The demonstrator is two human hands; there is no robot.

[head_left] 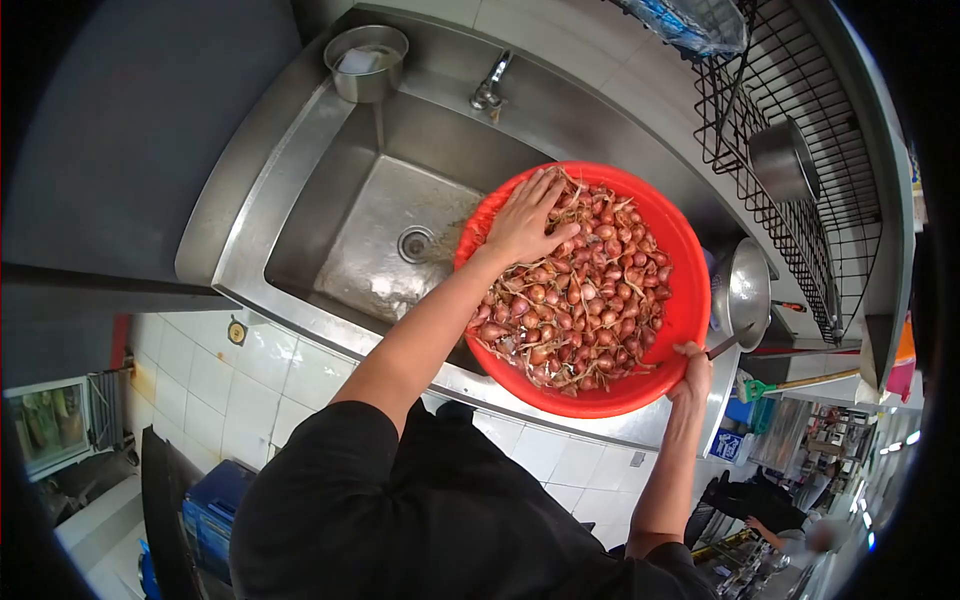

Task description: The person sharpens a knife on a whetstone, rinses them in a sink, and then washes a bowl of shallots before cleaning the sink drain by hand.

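Note:
A red plastic basin (pixel 680 300) heaped with small red shallots (pixel 590 300) is held tilted over the right part of a steel sink (pixel 300 180). My left hand (pixel 525 222) lies flat on the shallots at the basin's upper left, fingers spread and holding nothing. My right hand (pixel 692 372) grips the basin's rim at its lower right. A thin dark handle or blade (pixel 730 344) sticks out just above that hand; whether the hand holds it too is unclear.
The sink has a drain (pixel 415 243) and a faucet (pixel 490 85). A steel pot (pixel 366 62) stands on its far left corner. A wire rack (pixel 800 150) holds a steel bowl (pixel 782 160), and another steel bowl (pixel 745 290) sits right of the basin. Another person (pixel 800 535) is at lower right.

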